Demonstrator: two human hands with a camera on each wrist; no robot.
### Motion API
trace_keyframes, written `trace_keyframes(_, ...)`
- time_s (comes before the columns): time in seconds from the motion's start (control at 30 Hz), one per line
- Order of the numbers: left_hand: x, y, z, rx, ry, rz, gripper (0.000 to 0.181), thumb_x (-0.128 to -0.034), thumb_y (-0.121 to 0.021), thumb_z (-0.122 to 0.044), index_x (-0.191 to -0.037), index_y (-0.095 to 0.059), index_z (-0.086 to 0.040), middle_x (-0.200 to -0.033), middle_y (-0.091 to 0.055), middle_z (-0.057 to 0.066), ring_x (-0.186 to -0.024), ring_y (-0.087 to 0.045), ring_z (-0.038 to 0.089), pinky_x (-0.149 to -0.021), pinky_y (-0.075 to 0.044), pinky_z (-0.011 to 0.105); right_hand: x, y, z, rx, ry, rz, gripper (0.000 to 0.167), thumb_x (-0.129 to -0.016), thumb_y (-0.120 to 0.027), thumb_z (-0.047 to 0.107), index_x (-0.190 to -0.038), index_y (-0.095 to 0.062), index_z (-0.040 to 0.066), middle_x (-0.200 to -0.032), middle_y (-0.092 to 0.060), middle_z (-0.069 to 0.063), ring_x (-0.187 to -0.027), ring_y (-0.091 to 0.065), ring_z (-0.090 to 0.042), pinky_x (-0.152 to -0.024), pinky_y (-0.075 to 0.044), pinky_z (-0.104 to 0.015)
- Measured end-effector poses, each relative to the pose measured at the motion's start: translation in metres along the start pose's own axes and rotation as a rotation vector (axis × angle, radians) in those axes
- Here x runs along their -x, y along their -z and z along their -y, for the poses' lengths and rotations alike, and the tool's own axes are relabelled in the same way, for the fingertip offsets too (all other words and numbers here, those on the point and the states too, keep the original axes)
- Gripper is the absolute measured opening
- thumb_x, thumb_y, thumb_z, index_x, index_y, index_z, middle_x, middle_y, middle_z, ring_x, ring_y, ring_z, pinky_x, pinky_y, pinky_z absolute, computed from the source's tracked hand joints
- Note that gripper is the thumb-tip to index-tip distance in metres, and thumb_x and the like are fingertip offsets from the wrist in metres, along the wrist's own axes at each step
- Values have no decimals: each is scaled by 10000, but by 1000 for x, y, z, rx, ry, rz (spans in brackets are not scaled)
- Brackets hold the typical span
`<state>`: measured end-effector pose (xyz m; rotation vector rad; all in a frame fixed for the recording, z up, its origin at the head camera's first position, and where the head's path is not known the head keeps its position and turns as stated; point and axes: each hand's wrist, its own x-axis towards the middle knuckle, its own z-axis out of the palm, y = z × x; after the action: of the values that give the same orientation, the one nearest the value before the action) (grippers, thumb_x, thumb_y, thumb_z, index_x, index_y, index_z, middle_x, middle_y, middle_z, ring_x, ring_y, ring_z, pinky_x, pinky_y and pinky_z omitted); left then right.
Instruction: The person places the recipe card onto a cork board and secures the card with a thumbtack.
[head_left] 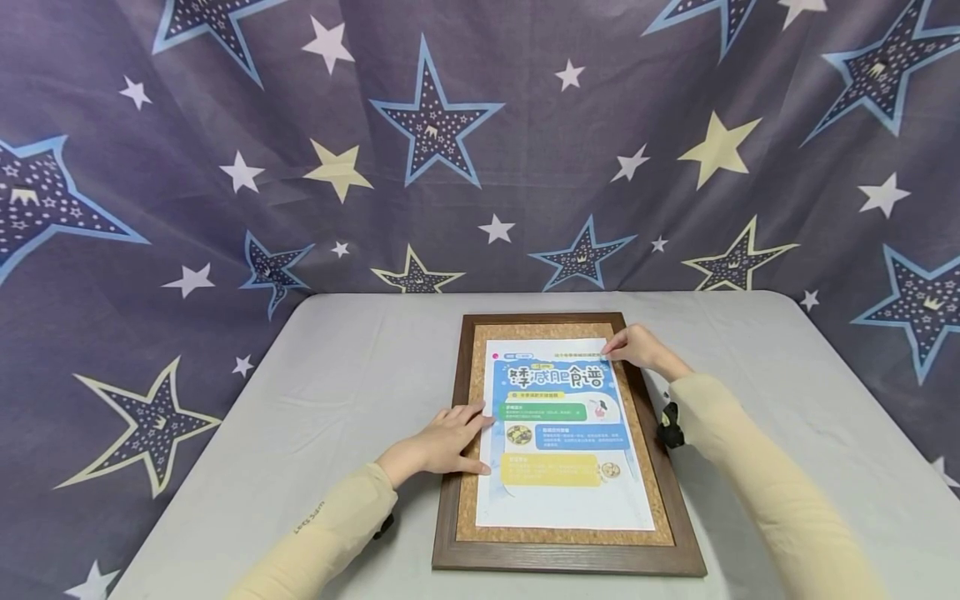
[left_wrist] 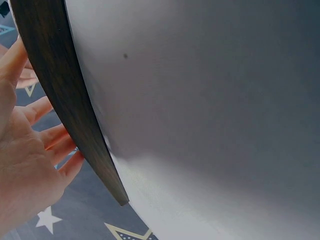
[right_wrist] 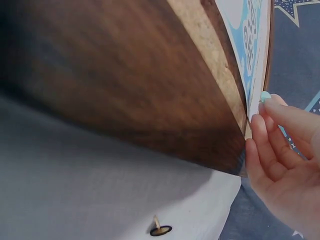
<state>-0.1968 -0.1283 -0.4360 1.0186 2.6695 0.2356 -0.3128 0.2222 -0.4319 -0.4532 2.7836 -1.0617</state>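
A printed sheet [head_left: 562, 508] lies on the cork board [head_left: 480, 512] inside a dark wooden frame [head_left: 570, 558]. A pink pin [head_left: 496, 356] sits at the sheet's upper left corner. My right hand [head_left: 641, 348] is at the upper right corner; in the right wrist view, the thumb and fingers of that hand [right_wrist: 287, 145] pinch a light green pin [right_wrist: 265, 95] against the sheet's corner. With fingers spread, my left hand [head_left: 446, 442] rests across the frame's left side and touches the sheet's left edge. The left wrist view shows this hand [left_wrist: 30, 155] beside the frame's dark side [left_wrist: 65, 90].
The board lies on a table with a pale cloth [head_left: 360, 375]. A small pin-like object [right_wrist: 160, 230] lies on the cloth beside the frame in the right wrist view. Behind the table hangs a dark curtain [head_left: 510, 75] with stars.
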Motion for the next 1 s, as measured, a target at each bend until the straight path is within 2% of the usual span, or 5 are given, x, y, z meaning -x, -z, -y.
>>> trace_keyframes(0.2, 0, 0, 0, -2, -2, -2, 753, -789, -559, -523, -1361, -325, -93, -1431, -191, 175, -1291, -208, 299, -1013, -198, 463, -1, -1, 0, -24, -27, -1, 121, -796, -613, 0, -839, -670, -98, -852, -653, -214, -771, -582, -247, -642, -439, -281)
trace_keyframes(0.57, 0, 1, 0, -3, -6, -1, 754, -790, -556, -524, -1362, -323, -91, -1433, -186, 177, -1292, -206, 299, -1013, -198, 464, 0, -1, -1, -45, -73, 7, 131, -806, -598, -4, -858, -664, -104, -869, -651, -220, -803, -584, -263, -692, -441, -312)
trace_keyframes(1.0, 0, 1, 0, -3, -2, 0, 755, -790, -554, -526, -1361, -327, -88, -1431, -194, 176, -1292, -207, 297, -1016, -197, 461, -1, -2, -1, -55, -92, 13, 132, -805, -596, -9, -860, -663, -108, -878, -649, -221, -805, -565, -242, -670, -420, -273)
